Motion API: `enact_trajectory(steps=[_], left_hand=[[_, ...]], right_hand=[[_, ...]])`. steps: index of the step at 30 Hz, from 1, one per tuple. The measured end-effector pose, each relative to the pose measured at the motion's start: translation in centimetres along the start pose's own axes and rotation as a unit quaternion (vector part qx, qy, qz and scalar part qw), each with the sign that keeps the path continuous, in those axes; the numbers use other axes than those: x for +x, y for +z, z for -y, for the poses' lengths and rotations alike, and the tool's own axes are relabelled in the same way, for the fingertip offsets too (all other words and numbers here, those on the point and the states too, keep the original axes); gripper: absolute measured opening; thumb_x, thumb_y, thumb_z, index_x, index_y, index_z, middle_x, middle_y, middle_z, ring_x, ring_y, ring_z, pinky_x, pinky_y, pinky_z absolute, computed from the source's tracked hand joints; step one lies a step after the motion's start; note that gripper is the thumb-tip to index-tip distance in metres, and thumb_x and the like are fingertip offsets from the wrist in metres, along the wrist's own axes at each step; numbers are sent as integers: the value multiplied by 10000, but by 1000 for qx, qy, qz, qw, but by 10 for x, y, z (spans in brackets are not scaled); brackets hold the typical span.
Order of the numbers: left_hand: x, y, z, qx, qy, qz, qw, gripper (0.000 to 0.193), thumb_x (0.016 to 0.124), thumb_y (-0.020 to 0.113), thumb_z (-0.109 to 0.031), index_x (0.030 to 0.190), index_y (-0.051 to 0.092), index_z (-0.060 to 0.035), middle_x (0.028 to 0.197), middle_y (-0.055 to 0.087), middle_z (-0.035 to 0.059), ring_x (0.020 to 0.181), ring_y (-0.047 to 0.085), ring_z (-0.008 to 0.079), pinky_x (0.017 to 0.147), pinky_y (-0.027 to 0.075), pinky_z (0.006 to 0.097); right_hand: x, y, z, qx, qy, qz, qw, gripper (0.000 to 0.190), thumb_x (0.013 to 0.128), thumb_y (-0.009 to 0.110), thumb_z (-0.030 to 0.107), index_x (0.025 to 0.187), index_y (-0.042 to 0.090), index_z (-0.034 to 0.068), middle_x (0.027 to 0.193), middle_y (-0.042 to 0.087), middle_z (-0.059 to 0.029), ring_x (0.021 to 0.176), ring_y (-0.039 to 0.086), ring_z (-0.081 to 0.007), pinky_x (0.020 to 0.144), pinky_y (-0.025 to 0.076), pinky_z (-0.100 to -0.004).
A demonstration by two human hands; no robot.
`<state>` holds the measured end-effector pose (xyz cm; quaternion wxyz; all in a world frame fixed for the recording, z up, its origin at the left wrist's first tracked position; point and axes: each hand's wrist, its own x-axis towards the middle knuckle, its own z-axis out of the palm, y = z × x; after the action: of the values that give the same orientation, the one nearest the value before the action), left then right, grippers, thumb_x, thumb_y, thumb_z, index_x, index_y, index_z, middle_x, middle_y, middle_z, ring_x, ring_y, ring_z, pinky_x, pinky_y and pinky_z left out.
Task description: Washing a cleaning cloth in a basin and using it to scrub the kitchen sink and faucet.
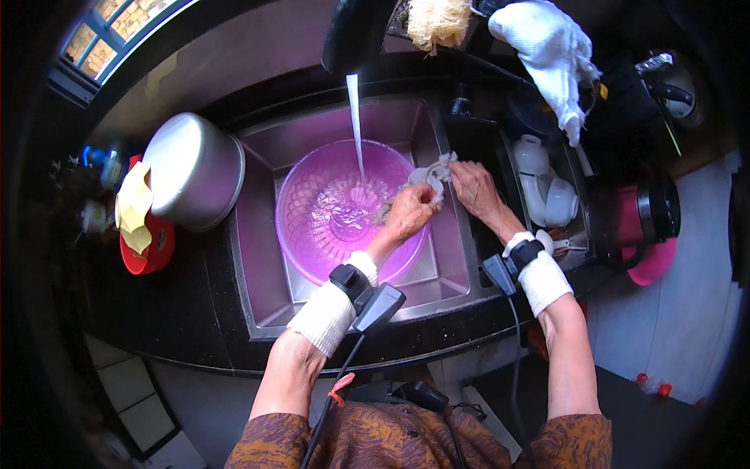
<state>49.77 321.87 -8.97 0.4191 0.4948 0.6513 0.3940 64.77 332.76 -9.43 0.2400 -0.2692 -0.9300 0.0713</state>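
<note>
Both my hands grip a wet-looking grey cloth (432,174). My left hand (411,212) pinches it over the right side of a purple plastic basin (286,234), and part of it hangs there behind the fingers. My right hand (477,189) holds the cloth's other end just past the sink's right rim. The basin stands in a steel sink (258,258). A stream of water (354,117) runs from above into the basin, where the water ripples. My fingertips are partly hidden by the cloth.
An upturned metal pot (190,170) stands left of the sink, beside a red container (155,246) with a yellow cloth (135,205). White bowls (559,202) fill a basin on the right. A white cloth (548,53) and a loofah (438,23) hang above.
</note>
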Motion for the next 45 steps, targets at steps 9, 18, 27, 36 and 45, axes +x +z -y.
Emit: enact_trajectory(steps=[9,18,27,36,45], left_hand=[[-140,29,3,48,86,178,979,178,642,581,-145,765,601,-19,740,620,202,742,619,351,655,469,421],[-208,-34,-60,-172,-113,127,970,297,727,643,-249,823,519,3,686,580,125,647,582,169,554,460,335],[-173,-24,-24,-135,-78,7,988,238,827,592,-221,902,467,-33,673,531,66,518,520,155,421,421,290],[-167,-42,47,-92,-238,-95,962,297,775,639,-219,915,541,23,838,610,175,798,593,250,708,457,369],[-154,-56,39,-150,-252,-125,948,260,765,606,-249,810,499,-17,784,561,91,742,525,157,663,436,327]], right_hand=[[-136,-59,124,-26,58,25,998,62,753,566,22,715,518,14,644,548,-168,642,531,-333,618,399,-425],[-150,-103,179,2,138,-8,990,41,781,553,72,769,560,34,706,598,-162,688,583,-338,607,442,-419],[-53,-90,179,240,232,33,942,237,788,613,134,998,577,30,667,612,-120,597,612,-194,573,479,-332],[12,-91,61,356,336,-99,866,433,861,599,226,1199,460,-5,738,601,-75,563,576,-103,486,446,-214],[30,-79,30,362,297,-100,878,302,891,551,190,1154,527,45,736,605,-37,591,580,-83,521,455,-202]])
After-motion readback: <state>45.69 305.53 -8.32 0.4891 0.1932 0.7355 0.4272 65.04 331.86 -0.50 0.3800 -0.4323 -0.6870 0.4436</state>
